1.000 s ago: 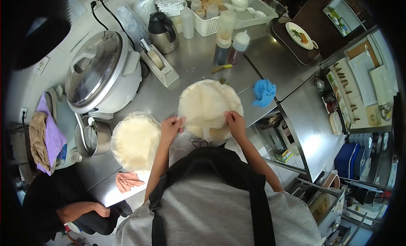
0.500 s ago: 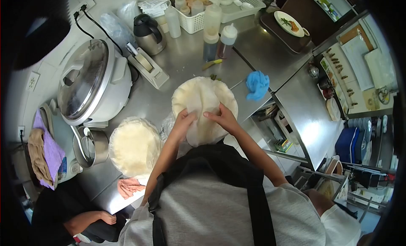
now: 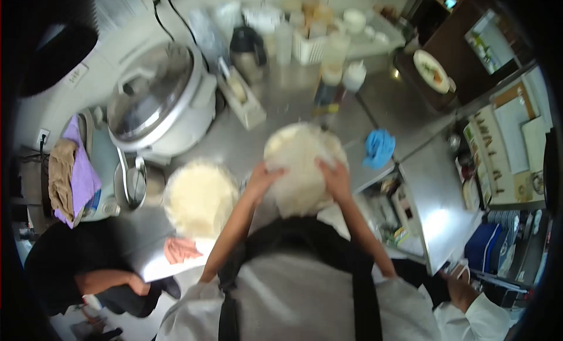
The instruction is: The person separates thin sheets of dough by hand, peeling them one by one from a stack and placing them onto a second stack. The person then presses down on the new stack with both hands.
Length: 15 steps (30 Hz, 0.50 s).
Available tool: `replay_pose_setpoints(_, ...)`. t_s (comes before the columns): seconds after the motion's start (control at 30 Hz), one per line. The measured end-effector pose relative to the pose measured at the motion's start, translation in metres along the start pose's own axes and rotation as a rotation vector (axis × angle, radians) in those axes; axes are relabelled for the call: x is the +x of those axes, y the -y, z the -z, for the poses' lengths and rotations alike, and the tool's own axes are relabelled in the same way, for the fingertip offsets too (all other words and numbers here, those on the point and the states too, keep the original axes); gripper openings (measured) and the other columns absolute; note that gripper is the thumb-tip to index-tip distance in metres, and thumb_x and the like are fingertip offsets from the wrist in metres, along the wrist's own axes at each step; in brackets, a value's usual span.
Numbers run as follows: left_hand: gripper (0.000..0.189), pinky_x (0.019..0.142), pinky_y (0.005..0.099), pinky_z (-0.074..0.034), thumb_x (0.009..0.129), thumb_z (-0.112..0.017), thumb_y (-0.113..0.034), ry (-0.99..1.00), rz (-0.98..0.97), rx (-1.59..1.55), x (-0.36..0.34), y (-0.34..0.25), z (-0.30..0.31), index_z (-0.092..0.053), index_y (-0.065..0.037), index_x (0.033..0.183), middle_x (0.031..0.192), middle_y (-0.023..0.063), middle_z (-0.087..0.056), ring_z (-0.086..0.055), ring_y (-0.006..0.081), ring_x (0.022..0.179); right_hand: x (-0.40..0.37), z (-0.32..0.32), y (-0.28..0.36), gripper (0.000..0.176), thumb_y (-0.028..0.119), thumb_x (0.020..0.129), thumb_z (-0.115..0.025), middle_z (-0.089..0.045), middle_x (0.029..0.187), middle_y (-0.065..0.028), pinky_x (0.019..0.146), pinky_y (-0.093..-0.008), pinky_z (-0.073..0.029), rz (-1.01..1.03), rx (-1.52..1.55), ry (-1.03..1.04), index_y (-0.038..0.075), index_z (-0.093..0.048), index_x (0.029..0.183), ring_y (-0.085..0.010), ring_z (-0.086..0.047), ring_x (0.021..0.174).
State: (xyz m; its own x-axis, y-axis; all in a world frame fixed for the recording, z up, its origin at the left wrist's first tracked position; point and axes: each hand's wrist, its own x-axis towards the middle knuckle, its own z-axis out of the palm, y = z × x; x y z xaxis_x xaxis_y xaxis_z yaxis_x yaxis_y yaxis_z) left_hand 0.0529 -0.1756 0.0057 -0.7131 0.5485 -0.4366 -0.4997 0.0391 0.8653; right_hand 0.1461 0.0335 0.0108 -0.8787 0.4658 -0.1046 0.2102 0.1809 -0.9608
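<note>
A thin, pale round sheet [image 3: 298, 179] hangs between my hands over a stack of similar pale sheets [image 3: 293, 133] on the steel counter. My left hand [image 3: 265, 179] grips its left side, and my right hand [image 3: 334, 175] grips its right side. Motion blurs the sheet and my fingertips. To the left of my left forearm lies a second round pale stack [image 3: 201, 198] in clear plastic. A pink cloth [image 3: 182, 250] is below that stack.
A large cooker [image 3: 167, 100] and a metal pot [image 3: 138, 185] stand at left. Behind are a tape dispenser [image 3: 243, 100], a thermos [image 3: 247, 53] and bottles [image 3: 353, 77]. A blue cloth [image 3: 379, 148] lies right. A person's arm [image 3: 111, 281] shows lower left; another person is lower right.
The view has shifted, so the counter's items appear farther right. My hands have moved apart, and the sheet that was folded between them is now spread wider.
</note>
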Motion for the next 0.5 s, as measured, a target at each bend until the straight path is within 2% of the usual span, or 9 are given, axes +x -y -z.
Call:
replay_pose_setpoints(0.03,0.048,0.092,0.0314,-0.050,0.082,-0.074,-0.011,0.060,-0.037,0.052,0.000,-0.004,-0.001,-0.057,-0.002,0.126,0.114,0.0062,-0.066,-0.064,0.0169,0.103,0.001,0.003,0.008,0.040,0.034,0.087,-0.068,-0.070,0.104,-0.0180,0.088,-0.0370,-0.050,0.093,-0.177,0.011,0.000,-0.068,0.109,-0.0284,-0.067,0.099)
replay_pose_setpoints(0.07,0.066,0.093,0.0316,-0.049,0.080,-0.074,-0.007,0.132,-0.120,-0.018,0.012,0.010,0.004,-0.045,-0.003,0.139,0.124,0.0078,-0.061,-0.062,0.0175,0.107,0.004,0.006,0.011,0.038,0.033,0.087,-0.068,-0.069,0.107,-0.0167,0.090,-0.0368,-0.049,0.117,-0.177,0.078,0.002,-0.069,0.109,-0.0287,-0.066,0.102)
replay_pose_setpoints(0.1,0.076,0.097,0.0331,-0.048,0.079,-0.072,-0.001,0.220,-0.106,-0.040,0.010,-0.008,-0.004,-0.036,-0.005,0.146,0.133,0.0084,-0.055,-0.059,0.0183,0.114,0.007,0.011,0.027,0.038,0.034,0.087,-0.068,-0.070,0.103,-0.0161,0.089,-0.0363,-0.049,0.205,-0.178,0.113,0.004,-0.069,0.110,-0.0292,-0.066,0.099)
replay_pose_setpoints(0.17,0.070,0.096,0.0318,-0.048,0.082,-0.072,-0.003,0.261,-0.158,-0.099,0.008,-0.031,-0.027,-0.039,-0.006,0.144,0.129,0.0069,-0.058,-0.059,0.0174,0.113,0.011,0.025,0.062,0.029,0.022,0.086,-0.071,-0.073,0.096,-0.0130,0.079,-0.0304,-0.053,0.249,-0.247,0.168,0.003,-0.070,0.108,-0.0175,-0.069,0.086)
replay_pose_setpoints(0.27,0.062,0.095,0.0317,-0.048,0.084,-0.072,-0.007,0.325,-0.144,-0.087,0.009,-0.057,-0.054,-0.045,-0.005,0.139,0.126,0.0057,-0.059,-0.059,0.0157,0.111,0.006,0.051,0.133,0.022,0.015,0.085,-0.069,-0.071,0.094,-0.0155,0.076,-0.0324,-0.054,0.414,-0.299,0.077,0.007,-0.072,0.105,-0.0276,-0.071,0.085)
replay_pose_setpoints(0.3,0.054,0.094,0.0312,-0.048,0.085,-0.072,-0.009,0.336,-0.217,-0.089,0.006,-0.064,-0.063,-0.049,-0.004,0.134,0.122,0.0054,-0.061,-0.059,0.0144,0.108,0.006,0.059,0.144,0.020,0.008,0.083,-0.068,-0.071,0.096,-0.0140,0.072,-0.0310,-0.055,0.448,-0.283,0.044,0.008,-0.073,0.103,-0.0271,-0.071,0.083)
replay_pose_setpoints(0.4,0.053,0.093,0.0295,-0.048,0.085,-0.073,-0.009,0.329,-0.301,-0.154,-0.014,-0.083,-0.078,-0.051,-0.004,0.132,0.118,0.0056,-0.063,-0.060,0.0141,0.107,-0.012,0.068,0.184,0.021,0.009,0.083,-0.068,-0.072,0.094,-0.0137,0.074,-0.0315,-0.055,0.538,-0.263,0.005,0.009,-0.073,0.104,-0.0273,-0.071,0.082)
replay_pose_setpoints(0.5,0.047,0.092,0.0291,-0.049,0.088,-0.068,-0.010,0.124,-0.325,-0.001,-0.033,-0.075,-0.067,-0.051,-0.002,0.131,0.115,0.0059,-0.064,-0.060,0.0146,0.106,-0.027,0.050,0.181,0.022,0.012,0.085,-0.068,-0.072,0.093,-0.0124,0.073,-0.0320,-0.055,0.588,-0.249,0.191,0.011,-0.072,0.106,-0.0274,-0.070,0.081)
